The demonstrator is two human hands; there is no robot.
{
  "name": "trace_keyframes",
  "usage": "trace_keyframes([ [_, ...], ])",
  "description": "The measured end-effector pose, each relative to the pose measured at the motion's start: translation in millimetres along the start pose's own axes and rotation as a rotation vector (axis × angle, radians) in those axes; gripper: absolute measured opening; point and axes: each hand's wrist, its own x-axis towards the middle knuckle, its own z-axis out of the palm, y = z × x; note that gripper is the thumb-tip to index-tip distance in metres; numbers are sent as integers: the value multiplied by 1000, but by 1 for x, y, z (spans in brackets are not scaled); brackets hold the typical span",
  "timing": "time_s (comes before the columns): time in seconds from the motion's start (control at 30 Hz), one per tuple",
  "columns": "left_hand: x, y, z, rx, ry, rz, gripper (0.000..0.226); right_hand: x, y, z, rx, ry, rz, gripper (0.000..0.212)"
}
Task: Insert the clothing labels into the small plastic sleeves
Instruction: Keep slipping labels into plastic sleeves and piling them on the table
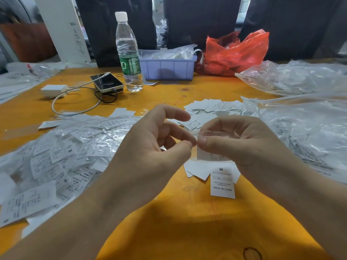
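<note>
Head view shows the right hand (238,141) pinching a white label (208,154) together with a clear plastic sleeve (212,133) above the orange desk (169,222), while the left hand (159,139) closes thumb and forefinger on the sleeve's near edge. Judged step: opening the sleeve mouth, so the left fingertips should part the two film layers cleanly and the label should enter square, without creasing. Loose labels (222,182) lie just below the hands; filled sleeves (75,147) are heaped at left.
</note>
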Motion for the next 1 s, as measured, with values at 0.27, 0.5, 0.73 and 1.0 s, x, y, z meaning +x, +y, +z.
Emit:
trace_keyframes([
  [0.27, 0, -6, -1, 185, 21, -9, 25, -1, 1, 2, 30, -55, 9, 16],
  [0.5, 4, -3, -10, 300, -56, -64, 12, 3, 1, -2, 97, -48, 15, 17],
  [0.73, 8, -10, -25, 798, -17, -203, 25, 6, -1, -7, 75, -18, 23, 16],
  [1.0, 15, -13, -36, 1029, 238, 4, 28, 4, -2, -8, -56, 18, 15, 12],
])
